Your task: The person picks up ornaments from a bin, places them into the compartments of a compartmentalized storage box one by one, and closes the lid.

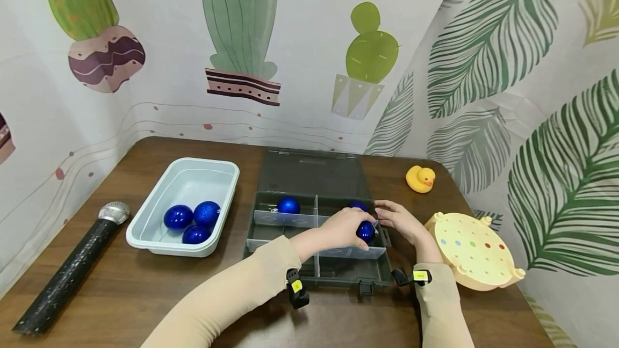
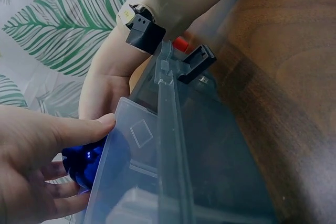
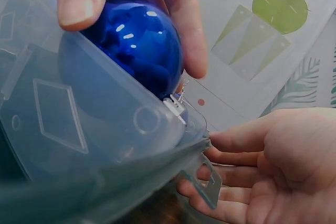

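Note:
My left hand [image 1: 344, 226] holds a shiny blue Christmas ball [image 1: 366, 232] at the right middle compartment of a dark clear divided box [image 1: 311, 176]. Its thumb lies over the clear divider [image 2: 137, 135], with the fingers on the ball's far side. A silver cap on this ball shows in the right wrist view. My right hand [image 1: 401, 223] touches the box's right side near a latch [image 3: 207, 182], its fingers fairly straight. Behind the held ball, another blue ball [image 1: 358, 205] is partly hidden in the rear right compartment. One more blue ball [image 1: 288, 205] sits in the rear left compartment.
Left of the box, a pale blue tray [image 1: 159, 192] holds three blue balls [image 1: 178, 217]. A microphone [image 1: 70, 273] lies at the table's left side. A yellow rubber duck [image 1: 420, 179] stands at the back right, and a cream dotted stool-like piece [image 1: 474, 251] lies beside my right arm.

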The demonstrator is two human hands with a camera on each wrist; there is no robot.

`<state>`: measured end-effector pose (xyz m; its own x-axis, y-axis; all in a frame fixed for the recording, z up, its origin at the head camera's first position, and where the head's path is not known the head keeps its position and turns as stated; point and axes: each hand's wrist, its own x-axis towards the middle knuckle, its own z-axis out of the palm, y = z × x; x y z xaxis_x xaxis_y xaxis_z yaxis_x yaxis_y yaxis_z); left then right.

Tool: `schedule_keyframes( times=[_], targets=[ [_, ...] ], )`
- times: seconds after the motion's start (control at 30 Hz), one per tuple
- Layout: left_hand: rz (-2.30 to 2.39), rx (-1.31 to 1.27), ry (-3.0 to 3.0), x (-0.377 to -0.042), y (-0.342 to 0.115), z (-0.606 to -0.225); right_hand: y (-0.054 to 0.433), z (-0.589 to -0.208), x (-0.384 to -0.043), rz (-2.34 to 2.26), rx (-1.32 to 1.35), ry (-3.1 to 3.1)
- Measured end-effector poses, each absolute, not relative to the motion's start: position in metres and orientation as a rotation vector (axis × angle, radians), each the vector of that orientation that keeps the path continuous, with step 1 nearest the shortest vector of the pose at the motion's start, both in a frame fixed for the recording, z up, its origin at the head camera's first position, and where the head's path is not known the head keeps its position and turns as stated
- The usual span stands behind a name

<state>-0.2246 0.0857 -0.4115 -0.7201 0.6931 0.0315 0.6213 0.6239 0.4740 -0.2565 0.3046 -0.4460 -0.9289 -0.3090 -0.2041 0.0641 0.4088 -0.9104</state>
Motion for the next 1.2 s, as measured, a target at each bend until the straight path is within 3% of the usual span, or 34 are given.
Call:
schedule_keyframes(
  times=[0.5,1.2],
  targets=[
    [0.854,1.175,2.579,-0.223,0.051,-0.398,0.304,-0.445,-0.253,-1.562,-0.222,2.314],
    [1.024,1.054,2.685,-0.263,-0.127,-0.339,0.303,-0.448,-0.255,-1.579,-0.208,2.305]
  ],
)
